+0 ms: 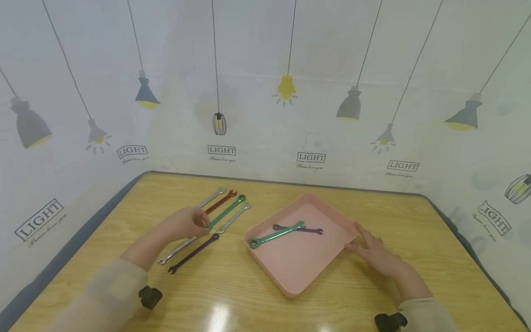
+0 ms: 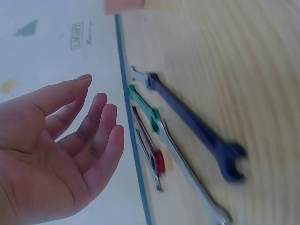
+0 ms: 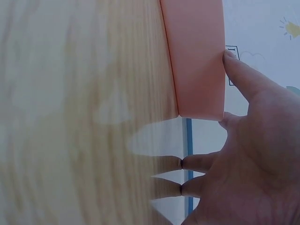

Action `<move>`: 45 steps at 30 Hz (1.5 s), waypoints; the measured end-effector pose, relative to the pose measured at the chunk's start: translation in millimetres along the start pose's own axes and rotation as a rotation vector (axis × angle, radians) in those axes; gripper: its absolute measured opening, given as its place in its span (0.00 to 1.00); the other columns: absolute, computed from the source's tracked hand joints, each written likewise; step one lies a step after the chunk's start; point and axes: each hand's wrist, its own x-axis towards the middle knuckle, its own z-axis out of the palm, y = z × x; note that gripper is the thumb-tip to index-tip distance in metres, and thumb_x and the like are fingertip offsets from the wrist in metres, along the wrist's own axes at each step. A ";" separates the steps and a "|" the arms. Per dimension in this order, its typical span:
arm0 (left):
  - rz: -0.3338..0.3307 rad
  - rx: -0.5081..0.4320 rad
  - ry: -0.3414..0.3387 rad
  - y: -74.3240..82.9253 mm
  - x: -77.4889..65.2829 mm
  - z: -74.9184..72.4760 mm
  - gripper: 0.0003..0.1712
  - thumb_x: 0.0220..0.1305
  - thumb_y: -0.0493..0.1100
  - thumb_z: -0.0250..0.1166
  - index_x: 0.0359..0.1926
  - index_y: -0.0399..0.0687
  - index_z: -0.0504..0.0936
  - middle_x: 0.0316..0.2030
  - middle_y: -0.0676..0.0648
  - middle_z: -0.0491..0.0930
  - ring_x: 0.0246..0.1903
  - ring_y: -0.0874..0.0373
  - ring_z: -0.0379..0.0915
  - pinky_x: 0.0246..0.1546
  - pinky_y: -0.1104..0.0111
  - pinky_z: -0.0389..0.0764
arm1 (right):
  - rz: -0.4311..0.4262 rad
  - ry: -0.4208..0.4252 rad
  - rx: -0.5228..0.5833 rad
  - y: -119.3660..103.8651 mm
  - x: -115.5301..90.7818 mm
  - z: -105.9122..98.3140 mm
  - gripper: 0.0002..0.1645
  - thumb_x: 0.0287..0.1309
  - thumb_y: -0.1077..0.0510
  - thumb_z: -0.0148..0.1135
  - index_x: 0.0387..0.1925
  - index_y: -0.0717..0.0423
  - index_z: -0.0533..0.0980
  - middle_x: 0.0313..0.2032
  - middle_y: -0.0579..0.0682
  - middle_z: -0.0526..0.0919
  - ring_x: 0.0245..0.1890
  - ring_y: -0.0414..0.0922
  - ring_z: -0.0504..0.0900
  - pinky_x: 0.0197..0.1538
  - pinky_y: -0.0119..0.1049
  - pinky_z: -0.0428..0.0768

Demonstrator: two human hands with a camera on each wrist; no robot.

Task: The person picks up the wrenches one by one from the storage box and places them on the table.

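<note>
My left hand (image 1: 188,223) hovers over a group of combination wrenches, fingers loosely bent and nothing between them in the left wrist view. Nearest it are a green wrench (image 1: 227,213), a silver wrench (image 1: 234,219) and a purple wrench (image 2: 187,110). A red wrench (image 1: 221,201) and another silver wrench (image 1: 212,197) lie farther back, partly hidden by the hand. On the right, a pink tray (image 1: 307,276) holds a green wrench (image 1: 278,234) crossing over a purple wrench (image 1: 311,230). My right hand (image 1: 379,256) touches the tray's right corner with thumb and finger, the other fingers spread.
A further silver wrench (image 1: 178,250) lies beside the purple one on the wooden table (image 1: 224,286). Pale cloth walls (image 1: 257,129) printed with lamps stand around the table's back and sides. Dark edging (image 1: 257,180) runs along the far side.
</note>
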 end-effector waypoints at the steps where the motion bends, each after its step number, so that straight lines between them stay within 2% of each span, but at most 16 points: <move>1: 0.013 0.004 0.005 4.3 1.4 1.0 0.10 0.61 0.36 0.67 0.42 0.37 0.78 0.37 0.45 0.80 0.33 0.52 0.77 0.34 0.61 0.81 | 0.000 -0.001 0.002 -0.1 0.1 0.1 0.51 0.69 0.36 0.46 0.76 0.55 0.35 0.72 0.71 0.36 0.64 0.80 0.24 0.48 0.82 0.25; 4: 0.045 0.033 0.023 15.8 6.9 5.7 0.11 0.60 0.38 0.68 0.43 0.40 0.80 0.38 0.45 0.81 0.33 0.52 0.78 0.33 0.61 0.81 | 0.000 -0.004 0.000 -0.3 0.2 0.5 0.51 0.69 0.36 0.46 0.76 0.55 0.34 0.72 0.71 0.36 0.63 0.81 0.23 0.48 0.82 0.25; 9: 0.046 0.090 0.048 34.0 16.8 16.6 0.12 0.60 0.42 0.69 0.44 0.45 0.82 0.37 0.49 0.81 0.32 0.56 0.78 0.32 0.63 0.80 | 0.002 -0.003 -0.004 -0.3 0.5 0.8 0.51 0.69 0.36 0.46 0.76 0.55 0.35 0.72 0.72 0.36 0.64 0.80 0.24 0.49 0.82 0.25; 14: 0.084 0.073 0.044 52.8 26.7 27.8 0.11 0.60 0.42 0.69 0.44 0.47 0.82 0.38 0.48 0.81 0.33 0.55 0.78 0.31 0.63 0.80 | 0.002 -0.004 0.006 0.0 0.8 1.1 0.51 0.69 0.36 0.47 0.76 0.56 0.35 0.72 0.72 0.36 0.64 0.80 0.23 0.50 0.81 0.25; 16: 0.111 0.046 0.037 59.4 31.5 33.1 0.11 0.60 0.41 0.70 0.44 0.47 0.82 0.38 0.47 0.81 0.35 0.54 0.78 0.33 0.63 0.81 | 0.000 -0.005 0.011 0.5 1.4 0.8 0.51 0.69 0.36 0.47 0.76 0.56 0.34 0.72 0.72 0.36 0.63 0.80 0.23 0.50 0.81 0.25; 20: 0.110 0.033 0.041 70.7 41.1 48.0 0.13 0.60 0.41 0.70 0.46 0.49 0.82 0.38 0.49 0.81 0.40 0.52 0.78 0.39 0.60 0.80 | -0.008 -0.003 0.017 0.5 1.5 -0.2 0.51 0.70 0.37 0.46 0.76 0.57 0.34 0.72 0.72 0.36 0.63 0.81 0.23 0.50 0.81 0.24; 23: 0.108 0.060 0.042 76.8 49.4 60.7 0.14 0.59 0.40 0.71 0.47 0.50 0.82 0.37 0.51 0.81 0.41 0.54 0.77 0.42 0.59 0.80 | -0.010 -0.005 0.020 -0.2 0.7 -0.3 0.51 0.70 0.37 0.46 0.76 0.57 0.34 0.72 0.71 0.36 0.62 0.81 0.23 0.49 0.81 0.24; 26: 0.110 0.082 0.024 83.5 56.4 71.2 0.15 0.58 0.41 0.71 0.47 0.51 0.83 0.37 0.51 0.82 0.40 0.54 0.77 0.38 0.62 0.81 | -0.007 -0.007 0.028 -0.3 0.2 -0.2 0.51 0.70 0.37 0.46 0.76 0.56 0.34 0.72 0.71 0.35 0.63 0.81 0.23 0.49 0.80 0.23; 32: 0.088 0.037 0.004 94.4 66.1 90.3 0.15 0.59 0.42 0.71 0.48 0.52 0.83 0.39 0.51 0.82 0.36 0.56 0.77 0.29 0.67 0.81 | -0.005 -0.004 0.040 -1.2 -0.1 -0.7 0.51 0.70 0.37 0.47 0.76 0.57 0.34 0.72 0.71 0.35 0.63 0.80 0.22 0.49 0.80 0.22; 40: 0.105 0.028 -0.026 102.2 75.1 110.1 0.14 0.59 0.38 0.69 0.47 0.48 0.83 0.39 0.49 0.83 0.40 0.55 0.78 0.40 0.62 0.80 | 0.000 -0.007 0.026 -2.0 -0.1 -0.4 0.51 0.69 0.36 0.46 0.76 0.56 0.34 0.73 0.71 0.35 0.63 0.80 0.22 0.49 0.80 0.23; 45: 0.104 0.106 -0.011 101.4 81.3 120.4 0.13 0.60 0.39 0.69 0.47 0.50 0.83 0.41 0.51 0.83 0.43 0.55 0.77 0.45 0.61 0.79 | 0.013 -0.010 0.035 -2.9 -0.8 -0.2 0.52 0.69 0.36 0.47 0.76 0.55 0.34 0.73 0.70 0.35 0.64 0.79 0.22 0.49 0.80 0.22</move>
